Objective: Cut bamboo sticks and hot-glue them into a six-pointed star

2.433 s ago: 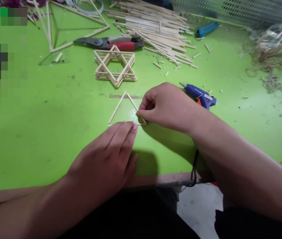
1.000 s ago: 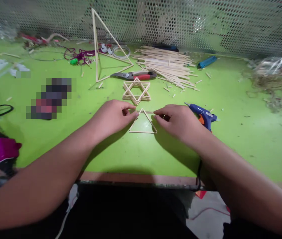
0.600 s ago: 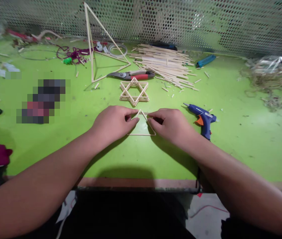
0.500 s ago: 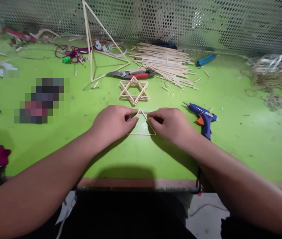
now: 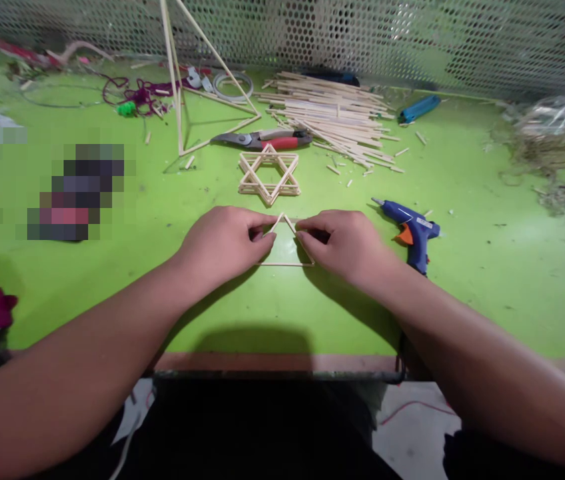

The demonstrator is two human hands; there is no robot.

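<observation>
A small triangle of thin wooden sticks (image 5: 287, 265) lies on the green table in front of me. My left hand (image 5: 225, 243) pinches its left side between thumb and fingers, covering much of that stick and the lower left corner. On the other side, my right hand (image 5: 345, 240) has thumb and fingertips closed on the right stick near the top. The two sloping sticks meet at the apex, which points away from me. Just beyond it is a six-pointed star of layered sticks (image 5: 247, 189), which neither hand touches.
A blue glue gun (image 5: 415, 230) lies right of my right hand. Behind the star are red-handled pruning shears (image 5: 282, 142), a pile of loose sticks (image 5: 332, 117) and a tall stick frame (image 5: 175, 100). A blue cutter (image 5: 420, 109) lies farther back, before a perforated metal panel (image 5: 362, 40).
The triangle's two sloping sticks have come together at the apex, where they stood slightly apart. Both hands keep their pinch. The whole view has shifted slightly.
</observation>
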